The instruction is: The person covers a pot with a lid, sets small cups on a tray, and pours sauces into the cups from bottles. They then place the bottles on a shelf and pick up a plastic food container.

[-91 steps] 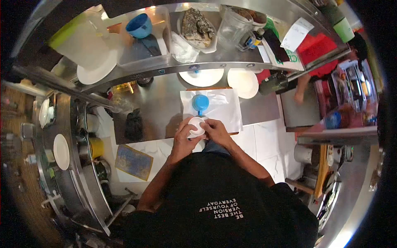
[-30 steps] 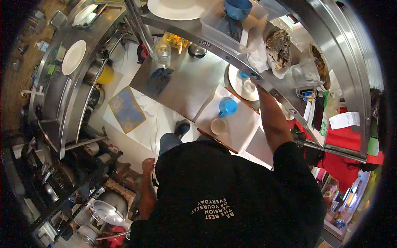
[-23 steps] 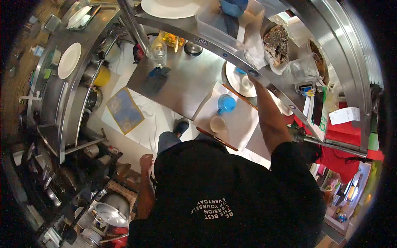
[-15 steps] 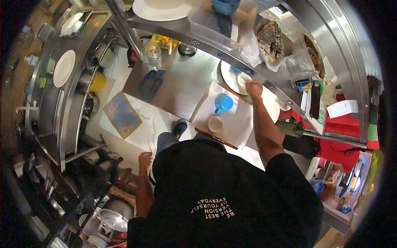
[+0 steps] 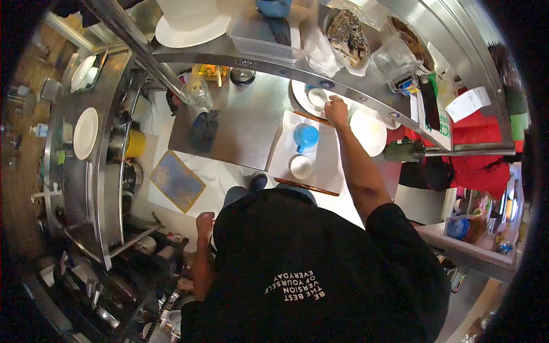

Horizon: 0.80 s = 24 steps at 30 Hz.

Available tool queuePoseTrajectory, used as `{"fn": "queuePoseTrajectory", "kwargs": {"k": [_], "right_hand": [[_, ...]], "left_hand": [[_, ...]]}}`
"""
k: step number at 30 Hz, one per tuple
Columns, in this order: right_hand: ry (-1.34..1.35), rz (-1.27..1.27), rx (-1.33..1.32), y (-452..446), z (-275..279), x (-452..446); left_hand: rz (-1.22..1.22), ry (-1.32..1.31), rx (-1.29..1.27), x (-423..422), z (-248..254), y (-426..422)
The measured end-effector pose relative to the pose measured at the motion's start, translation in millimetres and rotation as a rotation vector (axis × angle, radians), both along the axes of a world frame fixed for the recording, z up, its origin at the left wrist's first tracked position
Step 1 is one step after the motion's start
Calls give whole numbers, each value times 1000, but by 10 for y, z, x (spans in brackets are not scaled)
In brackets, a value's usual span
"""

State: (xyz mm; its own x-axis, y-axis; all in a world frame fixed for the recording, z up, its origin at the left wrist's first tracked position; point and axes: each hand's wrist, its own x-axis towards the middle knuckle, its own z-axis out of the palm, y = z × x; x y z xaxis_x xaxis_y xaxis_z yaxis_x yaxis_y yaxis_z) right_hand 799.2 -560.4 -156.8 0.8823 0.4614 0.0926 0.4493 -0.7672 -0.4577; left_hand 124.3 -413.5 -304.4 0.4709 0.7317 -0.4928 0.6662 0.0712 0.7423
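Observation:
My right hand (image 5: pixel 336 110) is stretched over the counter, its fingers closed at the rim of a small white cup (image 5: pixel 318 98) on a large white plate (image 5: pixel 298 95). My left hand (image 5: pixel 205 223) hangs low at my side, its fingers curled; nothing shows in it. A blue cup (image 5: pixel 306 136) with its handle toward me stands on a white sheet (image 5: pixel 330 163) laid over a board. Nearer to me on the same sheet is a small white bowl (image 5: pixel 301 166). Another white plate (image 5: pixel 368 132) lies to the right of my right hand.
Overhead, a metal shelf (image 5: pixel 269 66) holds a plastic bin (image 5: pixel 266 47) and a dish of dark food (image 5: pixel 347 38). A glass jar (image 5: pixel 196 94) and a dark cloth (image 5: pixel 204 130) sit at the counter's left. A person in red (image 5: pixel 477 171) is at the right.
The small white bowl has left my hands and now stands on the sheet. My right hand has moved out to the plate, my left hand down to my side. The view has turned.

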Motion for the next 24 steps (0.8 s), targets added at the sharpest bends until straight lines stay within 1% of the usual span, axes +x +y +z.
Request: {"fn": "queuePoseTrajectory", "kwargs": {"k": [1,2,3,5,6,7,8,10,12,14,17,18,19,20,21,23,24], "right_hand": [[-37,-5,25,-6,72,-51],[-74,-12,47,-33,142,-102],[-33,-58,59,-60,219,-166],[46,-153,88,-104,385,-300],[67,-184,105,-137,462,-375],[53,-188,154,-197,486,-458],[36,-194,203,-280,506,-547],[32,-202,301,-484,539,-724],[95,-250,384,-684,775,-1055],[122,-301,457,-902,975,-1411],[77,-384,528,-1329,1021,-1879],[51,-415,550,-1486,1013,-2026],[63,-489,542,-1641,1008,-2190],[72,-567,538,-1796,995,-2366],[67,-634,479,-1985,904,-2521],[22,-733,399,-2326,692,-2857],[-17,-759,373,-2491,535,-3048]], "left_hand": [[-72,-32,31,-166,-352,73],[-175,34,97,-142,-288,143],[-274,97,168,-145,-274,217],[-343,129,201,-118,-341,323],[-311,100,162,-219,-658,324],[-280,71,124,-246,-804,383],[-160,154,146,-162,-685,377],[-223,125,120,-37,-367,437],[-392,124,33,0,-696,647],[-592,55,226,190,-542,772],[-996,91,642,531,-366,956],[-1080,98,725,662,-330,1006],[-1129,93,756,785,-303,1046],[-1080,93,639,907,-375,1107],[-1024,92,528,1055,-378,1144],[-1401,27,672,1403,-266,1319],[-1168,-26,411,1466,-298,1359]]}}
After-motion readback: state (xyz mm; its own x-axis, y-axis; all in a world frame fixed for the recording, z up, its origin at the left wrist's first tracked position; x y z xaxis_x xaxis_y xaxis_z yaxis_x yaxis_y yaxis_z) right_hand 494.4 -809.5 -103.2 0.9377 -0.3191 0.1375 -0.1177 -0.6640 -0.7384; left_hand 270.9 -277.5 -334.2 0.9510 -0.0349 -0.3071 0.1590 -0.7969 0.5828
